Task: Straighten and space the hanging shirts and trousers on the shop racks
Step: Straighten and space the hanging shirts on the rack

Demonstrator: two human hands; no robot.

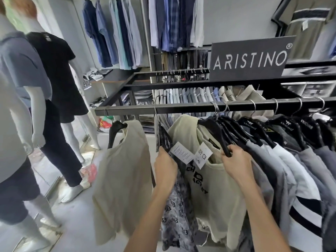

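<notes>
Both hands are up at the near rail (181,107), a flat-sided black metal bar running left to right. The left hand (166,165) is closed around the shoulder of the patterned grey shirt (175,202), a thin, limp fabric printed with small dark logos, hanging edge-on. The right hand (236,163) is clamped on the end of a glossy black plastic hanger (213,132), the one carrying the cream T-shirt (216,195) with bold black lettering across the chest. Two white paper price tags (192,155) dangle between the hands, rectangular and crisp against the soft knit. Off to the left, well apart from the rest, a second cream shirt (121,179) hangs alone, plain and matte. To the right, grey and white shirts (283,160) are packed tight, hangers touching, thin wire hooks over the rail. On the far rail, a row of folded pale shirts (189,95) sits under a dark Aristino sign (250,59). Smooth white mannequins (60,73) stand at left.
</notes>
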